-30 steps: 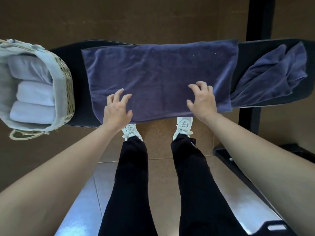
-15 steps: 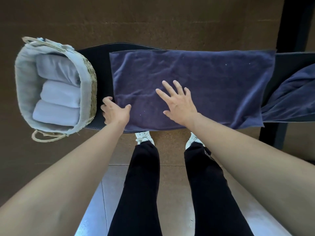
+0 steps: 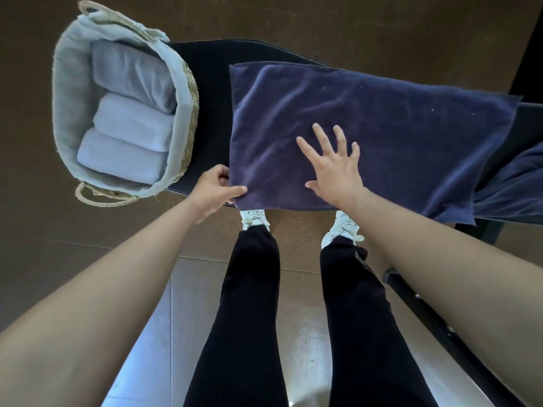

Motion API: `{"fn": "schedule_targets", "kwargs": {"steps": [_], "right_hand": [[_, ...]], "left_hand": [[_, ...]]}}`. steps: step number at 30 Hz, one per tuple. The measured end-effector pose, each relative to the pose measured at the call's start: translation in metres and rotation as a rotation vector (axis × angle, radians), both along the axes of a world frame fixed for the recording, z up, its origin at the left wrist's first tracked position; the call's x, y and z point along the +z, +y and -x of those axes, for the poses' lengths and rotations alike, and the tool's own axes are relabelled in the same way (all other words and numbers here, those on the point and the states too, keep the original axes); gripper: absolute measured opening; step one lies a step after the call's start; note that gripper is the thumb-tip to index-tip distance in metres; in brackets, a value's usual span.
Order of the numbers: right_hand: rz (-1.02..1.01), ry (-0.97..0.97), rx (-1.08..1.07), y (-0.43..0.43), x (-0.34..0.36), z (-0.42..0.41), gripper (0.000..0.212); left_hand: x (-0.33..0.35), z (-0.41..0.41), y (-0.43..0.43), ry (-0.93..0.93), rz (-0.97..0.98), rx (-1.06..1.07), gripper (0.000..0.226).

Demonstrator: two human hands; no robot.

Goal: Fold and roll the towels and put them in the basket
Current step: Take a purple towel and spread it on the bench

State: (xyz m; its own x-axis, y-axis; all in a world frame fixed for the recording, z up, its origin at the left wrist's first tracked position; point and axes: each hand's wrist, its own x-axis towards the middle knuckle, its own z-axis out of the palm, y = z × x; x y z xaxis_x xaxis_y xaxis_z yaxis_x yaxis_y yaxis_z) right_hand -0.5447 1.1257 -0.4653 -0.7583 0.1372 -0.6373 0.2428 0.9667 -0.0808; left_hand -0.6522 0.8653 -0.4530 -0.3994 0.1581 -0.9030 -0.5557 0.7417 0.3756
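Navy towel [image 3: 382,127] lies folded on the worktop [image 3: 205,69], left hand [image 3: 213,190] pinching its near corner, right hand [image 3: 335,171] spread flat on it: rolling looks next, starting tight.

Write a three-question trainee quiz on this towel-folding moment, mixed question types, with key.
1. True or false: the right hand lies flat, fingers spread, on the navy towel.
2. How many rolled pale towels lie in the basket? A two, B three, C five.
3. Fill in: the left hand pinches the navy towel's near ___ corner.
Key: 1 true; 2 B; 3 left.
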Motion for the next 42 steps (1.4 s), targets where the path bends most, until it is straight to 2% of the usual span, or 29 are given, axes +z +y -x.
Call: {"fn": "schedule_targets", "kwargs": {"steps": [2,6,7,10,12,15,17,19,21,24,27,29,32,34,37,40,42], "right_hand": [[0.000,0.005,-0.003,0.000,0.000,0.000,0.111],[0.023,0.007,-0.004,0.001,0.000,-0.001,0.110],[0.040,0.007,-0.008,0.001,0.000,-0.001,0.110],[0.131,0.056,-0.043,0.010,0.002,-0.004,0.105],[0.217,0.195,-0.138,0.021,0.004,-0.014,0.095],[0.240,0.395,-0.459,0.050,0.005,-0.037,0.073],[0.159,0.461,-0.714,0.078,0.006,-0.056,0.061],[0.038,0.445,-0.949,0.114,0.008,-0.077,0.058],[-0.059,0.330,-1.136,0.151,0.009,-0.101,0.062],[-0.103,0.106,-1.216,0.186,0.009,-0.140,0.077],[-0.095,0.041,-1.230,0.201,0.008,-0.169,0.084],[-0.044,0.042,-1.260,0.208,0.009,-0.181,0.078],[0.055,0.041,-1.328,0.215,0.011,-0.200,0.054],[0.055,0.027,-1.319,0.220,0.013,-0.210,0.036],[0.011,0.108,-1.390,0.226,0.017,-0.214,0.009],[0.095,0.165,-1.461,0.227,0.016,-0.219,0.010],[0.183,0.203,-1.515,0.225,0.015,-0.221,0.021]], "left_hand": [[-0.004,-0.004,-0.014,0.065,0.113,-0.058,0.022],[0.009,-0.010,-0.026,0.277,0.507,-0.137,0.007],[0.014,-0.013,-0.023,0.325,0.539,-0.141,0.004],[0.020,-0.028,0.009,0.521,0.370,-0.247,0.010],[0.016,-0.039,0.037,0.655,0.176,-0.379,0.021],[0.011,-0.053,0.087,0.733,0.019,-0.571,0.046],[0.007,-0.062,0.119,0.698,0.027,-0.717,0.067],[0.003,-0.070,0.147,0.574,0.108,-0.863,0.085],[-0.002,-0.075,0.166,0.460,0.186,-0.923,0.099],[-0.008,-0.076,0.177,0.438,0.256,-0.962,0.115],[-0.012,-0.073,0.177,0.472,0.283,-0.970,0.119],[-0.012,-0.068,0.176,0.492,0.299,-0.981,0.121],[-0.012,-0.062,0.176,0.498,0.315,-0.987,0.124],[-0.012,-0.061,0.177,0.498,0.324,-0.986,0.125],[-0.011,-0.066,0.182,0.523,0.374,-0.991,0.129],[-0.006,-0.085,0.202,0.681,0.401,-0.963,0.121],[0.001,-0.107,0.226,0.821,0.269,-0.916,0.101]]}}
